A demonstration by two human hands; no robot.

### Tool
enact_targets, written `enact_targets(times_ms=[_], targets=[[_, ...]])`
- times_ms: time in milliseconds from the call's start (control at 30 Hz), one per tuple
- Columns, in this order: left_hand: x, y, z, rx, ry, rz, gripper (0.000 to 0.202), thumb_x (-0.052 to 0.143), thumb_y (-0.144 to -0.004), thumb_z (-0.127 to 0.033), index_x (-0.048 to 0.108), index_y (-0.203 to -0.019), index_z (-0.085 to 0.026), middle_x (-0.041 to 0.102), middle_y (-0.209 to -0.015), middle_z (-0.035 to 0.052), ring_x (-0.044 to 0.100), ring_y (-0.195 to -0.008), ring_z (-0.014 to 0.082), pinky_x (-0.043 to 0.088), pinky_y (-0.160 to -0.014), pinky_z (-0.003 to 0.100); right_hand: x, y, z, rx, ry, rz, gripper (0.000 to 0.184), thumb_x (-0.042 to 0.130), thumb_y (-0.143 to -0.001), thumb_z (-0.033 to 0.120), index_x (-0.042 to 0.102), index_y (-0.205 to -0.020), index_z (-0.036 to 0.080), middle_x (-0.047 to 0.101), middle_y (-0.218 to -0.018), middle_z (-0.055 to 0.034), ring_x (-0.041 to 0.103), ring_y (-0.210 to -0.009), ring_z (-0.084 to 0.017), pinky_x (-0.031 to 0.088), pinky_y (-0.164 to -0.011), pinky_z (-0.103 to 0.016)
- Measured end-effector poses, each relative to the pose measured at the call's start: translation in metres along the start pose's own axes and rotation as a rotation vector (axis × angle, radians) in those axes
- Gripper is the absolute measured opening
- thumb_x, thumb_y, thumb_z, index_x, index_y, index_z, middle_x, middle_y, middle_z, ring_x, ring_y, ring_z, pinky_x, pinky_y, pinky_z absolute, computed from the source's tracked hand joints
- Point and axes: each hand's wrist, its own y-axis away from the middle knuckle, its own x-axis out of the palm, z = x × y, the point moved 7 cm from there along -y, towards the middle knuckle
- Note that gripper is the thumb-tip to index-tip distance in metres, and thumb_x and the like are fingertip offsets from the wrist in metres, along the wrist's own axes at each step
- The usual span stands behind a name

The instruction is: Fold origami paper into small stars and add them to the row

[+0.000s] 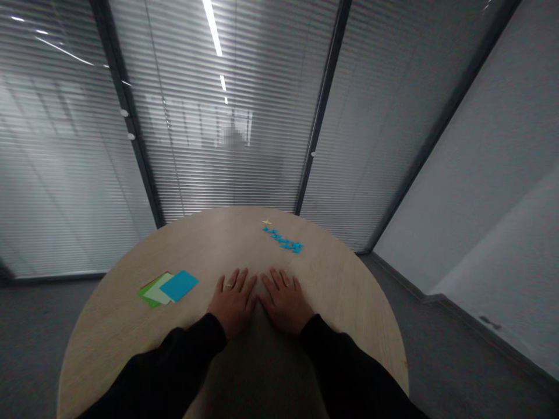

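Observation:
My left hand [233, 304] lies flat on the round wooden table [349, 302], palm down, fingers a little apart, with a ring on one finger. Beside it my right hand [285, 301] rests the same way, also wearing a ring; the thumbs nearly meet. Neither holds anything. To the left of my left hand is a fanned stack of paper sheets, a blue sheet [179, 285] on top, a pale green sheet [158, 292] and a brighter green sheet [151, 302] beneath. Beyond my right hand lie several small blue star-like paper pieces [286, 241] in a slanting row, with a yellow one [266, 222] at its far end.
Glass panels with closed blinds [231, 174] stand behind the table's far edge, split by dark frames [325, 93]. A pale wall [489, 192] rises on the right. Grey carpet [39, 331] surrounds the table.

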Motion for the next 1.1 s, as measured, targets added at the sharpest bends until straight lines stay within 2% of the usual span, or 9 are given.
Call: enact_targets(times_ms=[167, 367, 667, 933, 1000, 1033, 1100], targets=[[-0.003, 0.000, 0.002, -0.055, -0.089, 0.034, 0.053, 0.033, -0.101, -0.040, 0.038, -0.153, -0.030, 0.031, -0.163, 0.0088, 0.028, -0.149, 0.0351, 0.020, -0.116, 0.063, -0.003, -0.001, 0.000, 0.066, 0.037, 0.035, 0.060, 0.029, -0.102, 0.057, 0.037, -0.154, 0.030, 0.027, -0.164, -0.0113, 0.023, -0.149, -0.041, 0.015, -0.112, -0.071], [-0.006, 0.002, 0.004, -0.104, -0.087, 0.042, 0.054, 0.033, -0.100, -0.043, 0.037, -0.153, -0.035, 0.030, -0.163, 0.0080, 0.026, -0.150, 0.0372, 0.017, -0.113, 0.070, -0.002, -0.001, 0.000, 0.078, 0.039, 0.064, 0.060, 0.028, -0.101, 0.059, 0.034, -0.155, 0.033, 0.022, -0.165, -0.0100, 0.020, -0.150, -0.042, 0.013, -0.110, -0.074], [-0.007, 0.002, 0.003, -0.110, -0.057, 0.045, 0.053, 0.033, -0.100, -0.045, 0.038, -0.153, -0.035, 0.030, -0.164, 0.0074, 0.025, -0.150, 0.0382, 0.016, -0.113, 0.072, -0.002, -0.001, -0.002, 0.085, 0.044, 0.080, 0.061, 0.027, -0.101, 0.060, 0.033, -0.155, 0.034, 0.021, -0.166, -0.0094, 0.018, -0.150, -0.042, 0.012, -0.110, -0.074], [-0.007, 0.004, 0.002, -0.083, -0.056, 0.016, 0.053, 0.035, -0.100, -0.044, 0.041, -0.151, -0.031, 0.033, -0.162, 0.0117, 0.027, -0.148, 0.0405, 0.017, -0.111, 0.074, -0.002, -0.001, -0.001, 0.077, 0.052, 0.047, 0.062, 0.027, -0.100, 0.062, 0.036, -0.154, 0.032, 0.024, -0.165, -0.0104, 0.021, -0.150, -0.041, 0.012, -0.110, -0.073], [-0.010, 0.004, 0.003, -0.080, -0.037, 0.007, 0.052, 0.038, -0.099, -0.043, 0.046, -0.149, -0.029, 0.039, -0.159, 0.0122, 0.032, -0.146, 0.0412, 0.021, -0.111, 0.072, -0.004, -0.001, -0.001, 0.075, 0.051, 0.057, 0.063, 0.028, -0.100, 0.062, 0.037, -0.153, 0.031, 0.025, -0.164, -0.0112, 0.022, -0.149, -0.041, 0.013, -0.111, -0.072], [-0.014, 0.003, 0.003, -0.070, -0.024, -0.004, 0.050, 0.040, -0.099, -0.041, 0.050, -0.146, -0.027, 0.043, -0.157, 0.0121, 0.035, -0.144, 0.0402, 0.025, -0.112, 0.068, -0.005, -0.001, -0.002, 0.074, 0.049, 0.065, 0.063, 0.029, -0.100, 0.062, 0.038, -0.153, 0.030, 0.026, -0.164, -0.0116, 0.022, -0.149, -0.041, 0.013, -0.112, -0.071], [-0.024, 0.001, 0.004, -0.006, 0.010, -0.009, 0.044, 0.041, -0.098, -0.034, 0.060, -0.136, -0.021, 0.055, -0.147, 0.0115, 0.047, -0.137, 0.0339, 0.035, -0.112, 0.052, -0.006, -0.001, -0.003, 0.064, 0.036, 0.092, 0.064, 0.031, -0.099, 0.062, 0.037, -0.154, 0.028, 0.026, -0.164, -0.0117, 0.021, -0.150, -0.040, 0.014, -0.113, -0.069]])
